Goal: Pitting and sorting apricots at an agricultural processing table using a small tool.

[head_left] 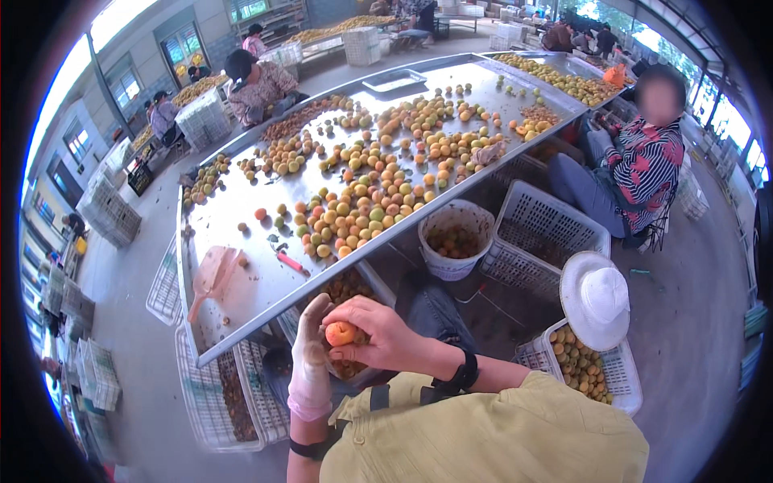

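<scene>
Just past the table's near edge, my bare right hand [378, 330] is closed round an orange-red apricot [342, 333], with the thumb below and the fingers over the top. My left hand [310, 354] wears a pale glove with dirty fingertips. It presses against the left side of the same fruit, fingers close together and pointing up; some of its grip is hidden. On the metal table [233, 213] lie many loose apricots [378, 193], yellow, orange and greenish. A knife with a red handle [292, 263] and a pink scoop [213, 278] rest nearest my hands.
Below the table stand a white bucket [453, 270] of fruit, a plastic crate [515, 251], and a crate of apricots [636, 386] with a white hat [596, 298] on it. A seated person [644, 173] is at right, another [258, 87] across the table.
</scene>
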{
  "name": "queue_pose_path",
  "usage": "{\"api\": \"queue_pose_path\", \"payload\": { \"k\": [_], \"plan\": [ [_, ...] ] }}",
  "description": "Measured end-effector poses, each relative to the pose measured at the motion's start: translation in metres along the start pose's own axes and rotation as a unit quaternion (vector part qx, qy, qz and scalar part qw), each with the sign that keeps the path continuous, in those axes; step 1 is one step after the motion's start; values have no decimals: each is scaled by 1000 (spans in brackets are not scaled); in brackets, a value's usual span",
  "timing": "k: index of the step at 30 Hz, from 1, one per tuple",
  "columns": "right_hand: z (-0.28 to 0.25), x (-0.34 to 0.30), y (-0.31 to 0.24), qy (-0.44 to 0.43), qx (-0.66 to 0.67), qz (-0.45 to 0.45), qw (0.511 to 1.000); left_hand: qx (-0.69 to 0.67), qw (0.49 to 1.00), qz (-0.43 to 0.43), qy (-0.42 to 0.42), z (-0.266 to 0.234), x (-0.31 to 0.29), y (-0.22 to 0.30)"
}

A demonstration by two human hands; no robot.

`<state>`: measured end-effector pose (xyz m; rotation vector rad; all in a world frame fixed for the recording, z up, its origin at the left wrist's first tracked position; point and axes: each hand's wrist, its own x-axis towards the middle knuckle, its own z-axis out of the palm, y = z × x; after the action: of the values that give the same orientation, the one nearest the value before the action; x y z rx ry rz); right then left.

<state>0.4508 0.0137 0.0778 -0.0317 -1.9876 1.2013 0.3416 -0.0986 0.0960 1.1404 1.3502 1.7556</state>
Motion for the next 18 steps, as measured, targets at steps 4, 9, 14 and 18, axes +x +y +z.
{"api": "queue_pose_path", "payload": {
  "k": [4, 9, 14, 18],
  "plan": [
    [9, -7, -4, -6, 82, 77, 994, -3, 999, 21, -45, 0, -2, -4],
    [17, -6, -6, 26, 111, 68, 991, -39, 998, 1, 49, 11, -2, -6],
    [19, -1, -9, 24, 121, 62, 990, -14, 993, 44, 110, 22, -1, -1],
    [22, -2, -8, 30, 173, 116, 978, -26, 991, 44, 126, 23, 1, 1]
  ]
}}
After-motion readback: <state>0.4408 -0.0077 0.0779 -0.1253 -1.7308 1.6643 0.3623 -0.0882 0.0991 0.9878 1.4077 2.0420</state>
